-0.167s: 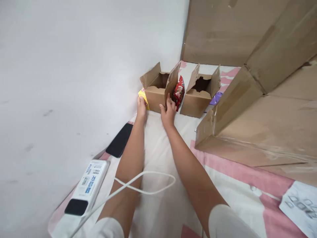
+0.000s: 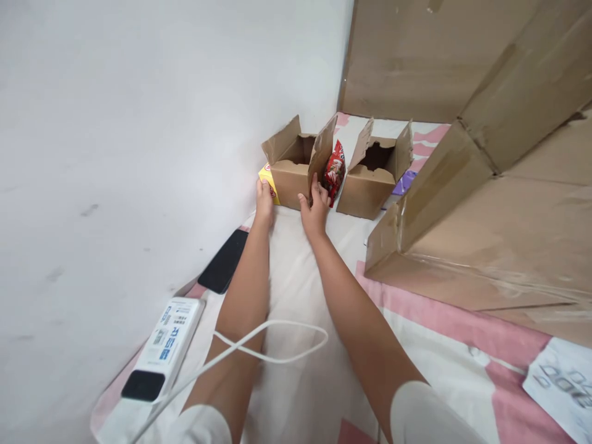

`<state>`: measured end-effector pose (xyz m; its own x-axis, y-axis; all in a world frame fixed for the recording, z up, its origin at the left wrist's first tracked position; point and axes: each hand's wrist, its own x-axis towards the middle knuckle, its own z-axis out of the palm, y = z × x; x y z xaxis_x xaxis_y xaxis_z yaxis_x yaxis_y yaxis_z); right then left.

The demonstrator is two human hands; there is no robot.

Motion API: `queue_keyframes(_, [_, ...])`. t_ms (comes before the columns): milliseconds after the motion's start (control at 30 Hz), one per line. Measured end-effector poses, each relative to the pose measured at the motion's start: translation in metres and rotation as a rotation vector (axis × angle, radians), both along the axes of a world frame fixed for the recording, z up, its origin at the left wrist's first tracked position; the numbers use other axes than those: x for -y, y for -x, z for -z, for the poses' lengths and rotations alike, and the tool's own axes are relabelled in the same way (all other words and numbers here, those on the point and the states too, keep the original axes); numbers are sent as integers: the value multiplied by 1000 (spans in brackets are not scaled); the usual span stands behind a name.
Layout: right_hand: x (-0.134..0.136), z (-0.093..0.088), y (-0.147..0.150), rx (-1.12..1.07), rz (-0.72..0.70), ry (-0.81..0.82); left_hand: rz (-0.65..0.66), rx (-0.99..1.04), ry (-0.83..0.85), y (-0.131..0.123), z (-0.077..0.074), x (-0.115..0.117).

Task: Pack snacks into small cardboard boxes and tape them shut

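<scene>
Both my arms reach forward to a small open cardboard box (image 2: pixel 290 174) that stands near the white wall. My left hand (image 2: pixel 264 203) grips its left front corner, next to a yellow packet (image 2: pixel 268 179) wedged beside the box. My right hand (image 2: pixel 315 208) holds the box's right front corner, fingers up against the raised right flap. A red snack packet (image 2: pixel 334 169) stands between this box and a second open cardboard box (image 2: pixel 372 179) to the right.
A large cardboard box (image 2: pixel 490 203) with taped flaps fills the right side. A purple packet (image 2: pixel 403 182) lies behind the second box. A black phone (image 2: pixel 224 261), a white power strip (image 2: pixel 160 351) and its white cable (image 2: pixel 268 345) lie on the pink and white sheet (image 2: pixel 416 314). A printed paper (image 2: pixel 562 385) lies at bottom right.
</scene>
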<state>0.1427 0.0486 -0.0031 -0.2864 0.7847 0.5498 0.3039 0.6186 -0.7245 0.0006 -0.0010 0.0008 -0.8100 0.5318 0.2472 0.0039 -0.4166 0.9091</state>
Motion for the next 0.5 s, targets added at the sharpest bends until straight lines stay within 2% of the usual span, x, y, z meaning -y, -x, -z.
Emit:
queue_keyframes(67, [0,-1,0,-26,-3,-10,-28,-21,44,-2,-4,0])
queue_keyframes(133, [5,-4,-2,-66,-15,-39,-62,-43,66,-5,-15,4])
queue_keyframes(233, [23,-18,-12,-148,-53,-84,-116,-141,70,-17,-45,25])
queue_keyframes(400, [70,-62,-58,-189,-220,-131,-162,-333,162,-51,-104,100])
queue_keyframes(500, [105,-95,-105,-117,-307,-192,-203,-297,143,-82,-121,149])
